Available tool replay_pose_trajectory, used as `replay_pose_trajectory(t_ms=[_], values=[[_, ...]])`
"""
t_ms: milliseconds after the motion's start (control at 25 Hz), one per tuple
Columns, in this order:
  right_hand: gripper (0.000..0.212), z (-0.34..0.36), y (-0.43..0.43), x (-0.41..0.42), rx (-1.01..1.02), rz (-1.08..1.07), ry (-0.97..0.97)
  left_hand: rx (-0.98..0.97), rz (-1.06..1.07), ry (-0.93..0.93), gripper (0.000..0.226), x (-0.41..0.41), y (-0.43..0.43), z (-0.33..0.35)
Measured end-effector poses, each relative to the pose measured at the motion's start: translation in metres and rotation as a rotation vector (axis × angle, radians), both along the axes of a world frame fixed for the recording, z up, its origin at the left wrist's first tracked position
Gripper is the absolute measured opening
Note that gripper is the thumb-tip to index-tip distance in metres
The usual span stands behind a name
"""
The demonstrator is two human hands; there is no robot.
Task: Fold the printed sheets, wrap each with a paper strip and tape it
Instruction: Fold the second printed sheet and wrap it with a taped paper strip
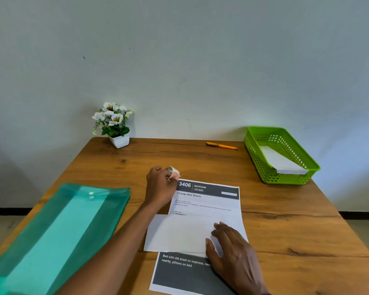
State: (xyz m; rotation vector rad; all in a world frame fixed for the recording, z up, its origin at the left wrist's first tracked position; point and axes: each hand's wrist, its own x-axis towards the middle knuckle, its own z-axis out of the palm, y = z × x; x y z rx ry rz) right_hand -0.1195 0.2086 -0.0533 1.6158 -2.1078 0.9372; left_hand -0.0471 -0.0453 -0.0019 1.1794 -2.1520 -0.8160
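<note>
Wood-grain bench carries a translucent teal plastic folder, flat at its left. At centre lies the rectangular printed sheet, dark-banded top and bottom, a plain white paper strip across its middle. A perforated green plastic basket at far right holds folded white paper. The right hand presses the strip's right end, grip slack, fingers straight. The left hand, at the sheet's top-left corner, curls its grip round a small tape roll.

Printed sheet lying flat, blank paper strip across its middle, tape roll by its top-left corner
</note>
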Motion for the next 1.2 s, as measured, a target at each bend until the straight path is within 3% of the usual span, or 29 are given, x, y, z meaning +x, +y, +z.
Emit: replay_pose_trajectory(t_ms=[160, 280, 480, 720, 1000, 1200], values=[[0.027, 0.006, 0.002, 0.000, 0.001, -0.007, -0.047, 0.233, -0.109, 0.252, 0.006, 0.014, 0.059, -0.005], [0.029, 0.009, 0.003, 0.000, 0.009, -0.009, -0.099, 0.190, -0.210, 0.342, 0.007, 0.028, 0.090, -0.017], [0.035, 0.010, 0.003, -0.001, -0.001, 0.016, -0.181, -0.084, -0.373, 0.256, 0.030, 0.042, 0.114, -0.032], [0.027, 0.005, 0.001, -0.006, -0.013, 0.047, -0.098, -0.325, -0.495, 0.087, 0.032, 0.048, 0.123, -0.046], [0.012, 0.000, 0.000, -0.010, -0.046, 0.039, -0.060, -0.377, -0.521, -0.016, 0.043, 0.052, 0.127, -0.046], [0.012, -0.001, 0.000, -0.011, -0.080, 0.008, -0.126, -0.355, -0.547, -0.013, 0.035, 0.051, 0.126, -0.047]])
